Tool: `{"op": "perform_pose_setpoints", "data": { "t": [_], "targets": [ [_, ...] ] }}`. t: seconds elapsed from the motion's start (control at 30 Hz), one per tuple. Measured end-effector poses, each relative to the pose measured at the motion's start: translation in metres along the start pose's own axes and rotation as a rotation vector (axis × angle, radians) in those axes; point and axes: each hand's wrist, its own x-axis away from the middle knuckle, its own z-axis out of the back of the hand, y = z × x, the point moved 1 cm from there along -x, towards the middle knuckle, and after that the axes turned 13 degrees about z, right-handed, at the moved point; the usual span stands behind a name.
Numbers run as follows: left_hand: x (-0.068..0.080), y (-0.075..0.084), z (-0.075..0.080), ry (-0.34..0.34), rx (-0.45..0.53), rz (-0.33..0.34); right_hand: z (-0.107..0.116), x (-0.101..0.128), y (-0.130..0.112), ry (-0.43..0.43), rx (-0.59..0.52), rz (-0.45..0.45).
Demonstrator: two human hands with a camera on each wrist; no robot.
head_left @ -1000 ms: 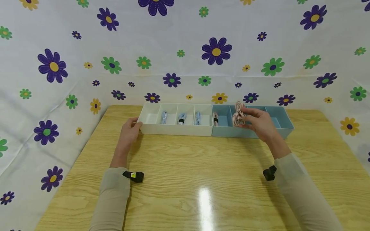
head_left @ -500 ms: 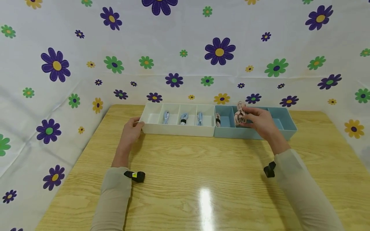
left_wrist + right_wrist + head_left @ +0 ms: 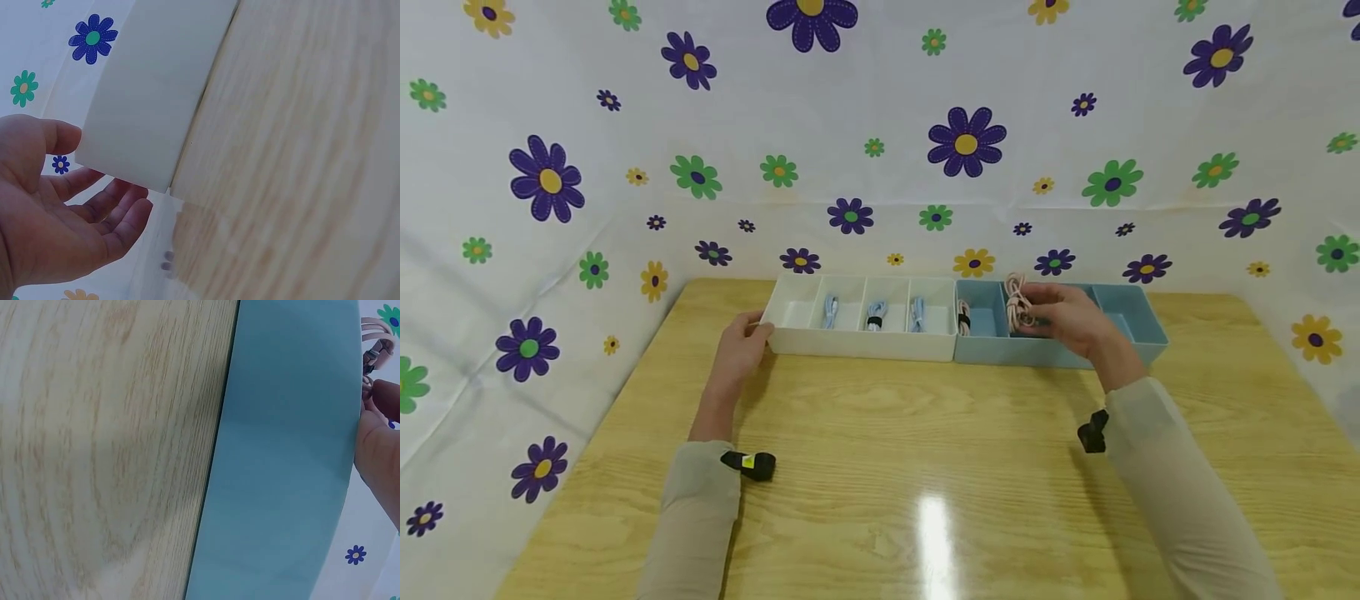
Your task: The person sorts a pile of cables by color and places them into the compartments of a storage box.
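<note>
Nearest me, the wooden surface (image 3: 925,433) carries both my sleeved forearms. At about 11 o'clock my left hand (image 3: 739,350) lies with fingers relaxed and spread at the left end of the white tray (image 3: 857,342); the left wrist view shows the fingertips just beside its corner, and I cannot tell whether they touch it. At about 1 o'clock my right hand (image 3: 1071,321) pinches a coiled pink cable (image 3: 1018,304), held over the blue tray (image 3: 1138,333) above its 2nd compartment from the left. The 2 trays stand touching, side by side. In the white tray 3 light blue cables (image 3: 874,315) lie in separate compartments. Another pink cable (image 3: 962,317) sits in the blue tray's leftmost compartment. Beyond, at 12 o'clock, hangs a flowered backdrop (image 3: 880,125).
</note>
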Motion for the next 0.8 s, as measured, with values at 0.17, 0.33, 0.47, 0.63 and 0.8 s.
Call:
{"op": "perform_pose_setpoints", "data": {
  "t": [0.17, 0.33, 0.47, 0.63, 0.8],
  "targets": [
    [-0.0014, -0.0040, 0.0008, 0.002, -0.005, -0.002, -0.0031, -0.0010, 0.0000, -0.025, 0.053, -0.004],
    [-0.0005, -0.0067, 0.0010, 0.001, -0.010, 0.010, -0.0073, -0.0008, -0.0030, -0.038, 0.102, -0.023],
    [-0.0017, -0.0077, 0.0009, 0.006, -0.004, 0.011, -0.0070, -0.0006, -0.0035, -0.040, 0.128, -0.041],
    [-0.0013, -0.0058, 0.0004, -0.001, 0.002, -0.007, -0.0037, -0.0018, -0.0033, -0.032, 0.025, -0.059],
    [0.0005, -0.0034, 0.0008, -0.010, -0.007, -0.016, -0.0016, -0.0018, -0.0045, -0.015, -0.065, -0.075]
  ]
}}
